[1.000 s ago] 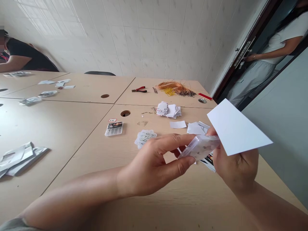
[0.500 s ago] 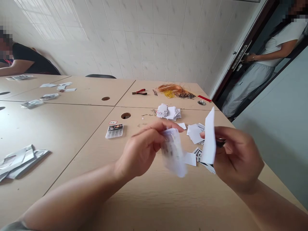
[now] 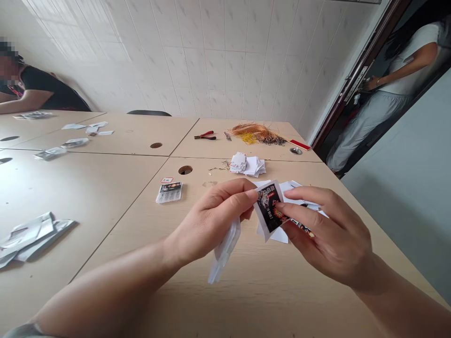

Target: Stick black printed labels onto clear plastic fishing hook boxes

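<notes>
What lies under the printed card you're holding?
Loose white cards on the table; the printed card and right hand cover most of them, so their count is hidden.

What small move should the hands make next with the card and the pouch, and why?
Probably lift the clear pouch up to the printed card: the pouch hangs down from the left hand, below the card, which the right hand pinches outside the pouch.
</notes>
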The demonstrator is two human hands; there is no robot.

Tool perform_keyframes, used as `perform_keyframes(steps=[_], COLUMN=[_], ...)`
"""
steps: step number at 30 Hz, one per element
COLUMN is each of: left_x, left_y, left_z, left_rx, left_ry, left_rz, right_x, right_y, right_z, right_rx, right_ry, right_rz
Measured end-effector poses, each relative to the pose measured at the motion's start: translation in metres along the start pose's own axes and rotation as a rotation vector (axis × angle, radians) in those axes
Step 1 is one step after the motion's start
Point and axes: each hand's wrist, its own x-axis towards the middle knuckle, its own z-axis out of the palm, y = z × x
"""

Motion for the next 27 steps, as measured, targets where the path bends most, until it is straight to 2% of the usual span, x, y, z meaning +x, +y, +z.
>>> perform_keyframes(steps=[2,5,8,10,15,17,19,22,25,27], left_x=[0.000,0.001,0.000,-0.001,-0.006,-0.006,-0.005,-0.002,-0.001,-0.002], left_y=[0.001,0.000,-0.003,-0.006,-0.009,-0.009,-0.011,-0.018,-0.024,-0.025], left_z=[0.001,0.001,0.002,0.003,0.004,0.003,0.001,-0.001,-0.002,-0.002], left_rx=[0.001,0.001,0.059,0.186,0.713,0.924,1.066,1.130,1.150,1.151], left_ry=[0.008,0.012,0.045,0.100,0.217,0.258,0.298,0.338,0.308,0.294], left_rz=[0.011,0.046,0.155,0.317,0.942,1.087,1.182,1.304,1.353,1.339], right_x=[0.000,0.000,-0.001,-0.004,-0.010,-0.010,-0.009,-0.006,-0.005,-0.004], right_y=[-0.001,-0.003,-0.006,-0.007,-0.009,-0.009,-0.009,-0.010,-0.009,-0.008], right_z=[0.000,-0.001,-0.005,-0.008,-0.015,-0.015,-0.015,-0.012,-0.010,-0.009], right_rx=[0.010,0.137,0.288,0.372,0.618,0.687,0.731,0.831,0.920,0.932], right_ry=[0.012,-0.010,-0.067,-0.114,-0.244,-0.238,-0.198,-0.171,-0.199,-0.211], right_rz=[0.026,0.068,0.158,0.241,0.449,0.503,0.558,0.663,0.703,0.688])
